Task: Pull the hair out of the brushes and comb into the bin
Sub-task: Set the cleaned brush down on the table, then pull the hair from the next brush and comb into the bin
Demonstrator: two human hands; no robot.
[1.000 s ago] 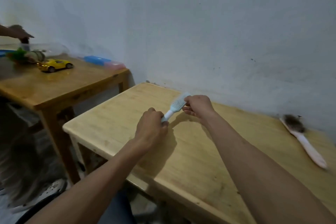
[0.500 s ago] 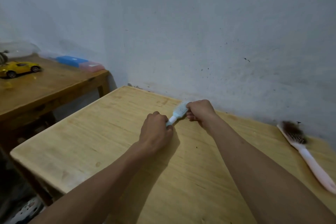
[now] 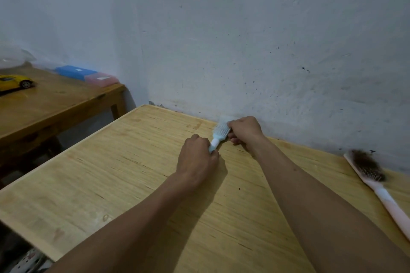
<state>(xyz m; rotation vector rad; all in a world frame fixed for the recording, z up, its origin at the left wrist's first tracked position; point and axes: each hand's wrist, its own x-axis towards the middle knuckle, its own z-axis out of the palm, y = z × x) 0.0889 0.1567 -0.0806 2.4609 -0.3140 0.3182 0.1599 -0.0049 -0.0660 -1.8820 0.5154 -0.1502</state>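
A small light-blue brush (image 3: 220, 131) is held over the far part of the pale wooden table (image 3: 111, 175), near the wall. My left hand (image 3: 197, 158) grips its white-and-blue handle. My right hand (image 3: 245, 129) is at the brush head with its fingers curled against the bristles; what they pinch is hidden. A pink brush (image 3: 377, 186) with a clump of brown hair in its bristles lies on the table at the far right. No bin and no comb are in view.
A darker wooden table (image 3: 55, 104) stands to the left, carrying a yellow toy car (image 3: 13, 82), a blue box (image 3: 75, 72) and a pink box (image 3: 102, 78). The grey-white wall (image 3: 244, 40) runs right behind both tables.
The view has swung right and down, so the left table slid out towards the edge. Both hands keep their hold on the blue brush, slightly further towards the wall.
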